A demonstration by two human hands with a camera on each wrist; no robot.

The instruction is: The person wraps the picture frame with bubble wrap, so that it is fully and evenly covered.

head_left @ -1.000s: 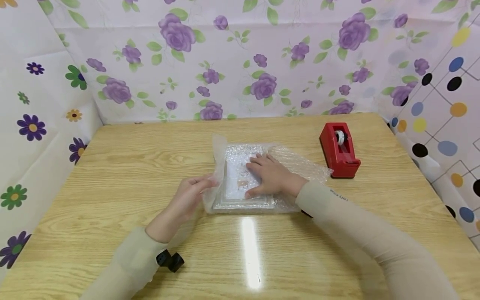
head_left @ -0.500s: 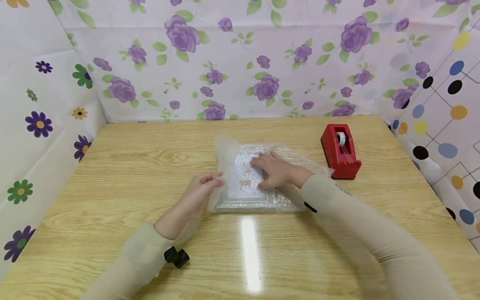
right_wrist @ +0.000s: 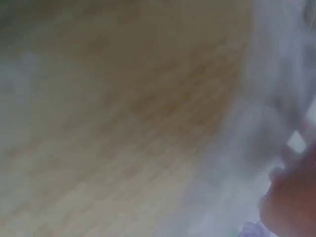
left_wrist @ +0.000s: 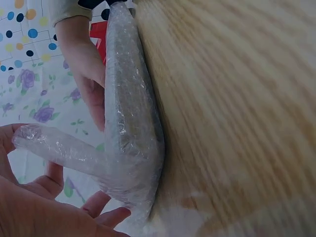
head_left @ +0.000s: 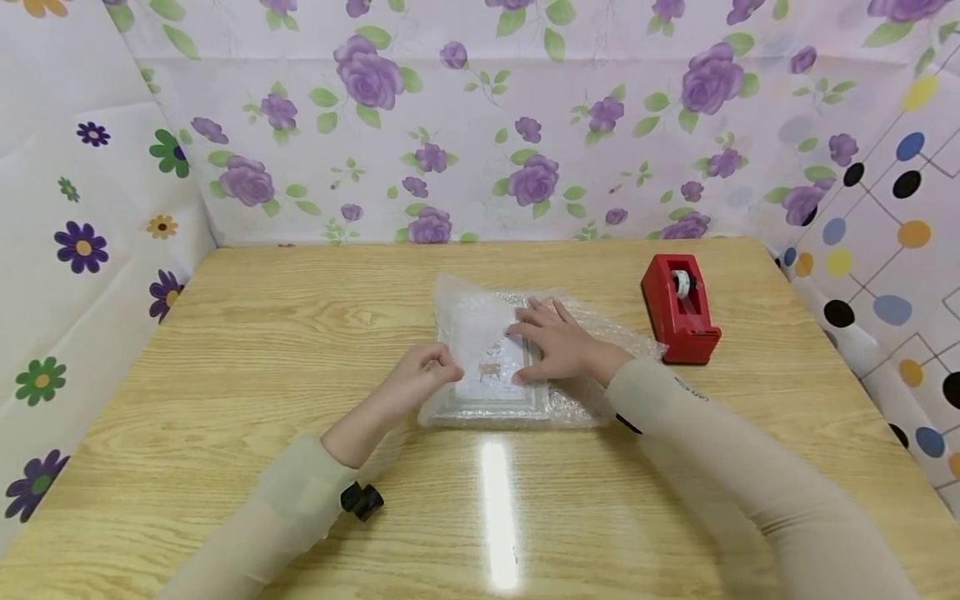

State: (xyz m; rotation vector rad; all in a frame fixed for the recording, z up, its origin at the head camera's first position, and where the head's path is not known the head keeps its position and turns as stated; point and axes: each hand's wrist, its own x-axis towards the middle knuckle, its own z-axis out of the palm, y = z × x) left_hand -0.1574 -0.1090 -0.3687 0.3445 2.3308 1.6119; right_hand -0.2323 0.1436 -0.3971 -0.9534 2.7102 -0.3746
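Note:
A picture frame (head_left: 491, 368) with a small brown drawing lies flat on the table, with bubble wrap (head_left: 618, 335) under and around it. My left hand (head_left: 423, 375) pinches the edge of the wrap's left flap, which is folded up over the frame's left part. In the left wrist view this flap (left_wrist: 64, 148) stands off the wrapped frame, its edge between thumb and fingers. My right hand (head_left: 561, 346) rests with spread fingers on the frame's right side. The right wrist view is blurred, showing part of that hand (right_wrist: 291, 197) by the wrap.
A red tape dispenser (head_left: 678, 312) with a roll of tape stands at the back right, near the wrap's right corner. The wooden table (head_left: 300, 308) ends at a flowered cloth (head_left: 465, 125) behind, with patterned cloths at both sides.
My left hand has moved right, drawing the wrap's left flap further over the frame. The right hand has shifted slightly right, with fingers still spread on the frame.

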